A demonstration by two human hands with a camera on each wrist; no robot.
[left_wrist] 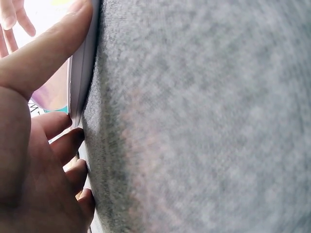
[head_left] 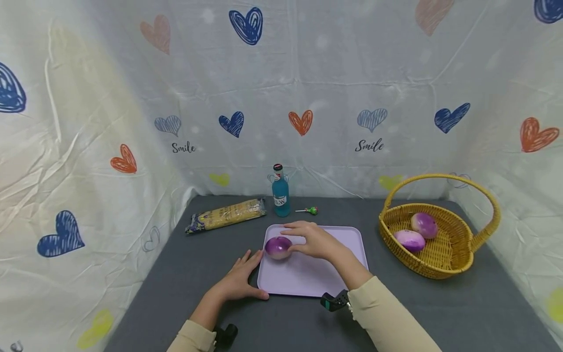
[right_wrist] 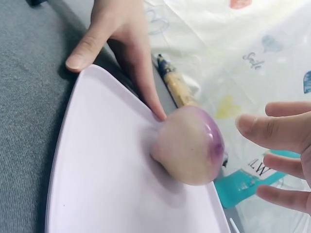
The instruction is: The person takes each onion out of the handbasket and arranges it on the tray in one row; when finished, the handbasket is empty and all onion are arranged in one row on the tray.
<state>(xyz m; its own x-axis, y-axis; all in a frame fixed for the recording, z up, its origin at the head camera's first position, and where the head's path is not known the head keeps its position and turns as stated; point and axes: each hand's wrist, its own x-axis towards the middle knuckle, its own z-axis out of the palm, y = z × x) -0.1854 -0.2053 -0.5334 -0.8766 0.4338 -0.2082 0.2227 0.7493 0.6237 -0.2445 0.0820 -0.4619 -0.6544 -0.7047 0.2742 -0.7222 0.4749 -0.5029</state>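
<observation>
A purple and white turnip (head_left: 278, 248) rests at the left side of a lilac tray (head_left: 308, 276). Beside it is my right hand (head_left: 313, 240), thumb and fingers spread apart. In the right wrist view a gap shows between these fingers (right_wrist: 284, 138) and the turnip (right_wrist: 189, 145). My left hand (head_left: 239, 278) spans the tray's near left corner, its thumb along the front edge and its outstretched fingers at the left edge. The left wrist view shows the left thumb (left_wrist: 53, 48) against the tray's side, with the other fingertips close to the grey cloth.
A yellow wicker basket (head_left: 459, 264) with a tall handle stands at the right, two turnips (head_left: 410, 240) inside. Behind the tray are a long yellow packet (head_left: 228, 215), a blue bottle (head_left: 281, 195) and a lollipop (head_left: 313, 210). A heart-patterned curtain hangs at the back and sides.
</observation>
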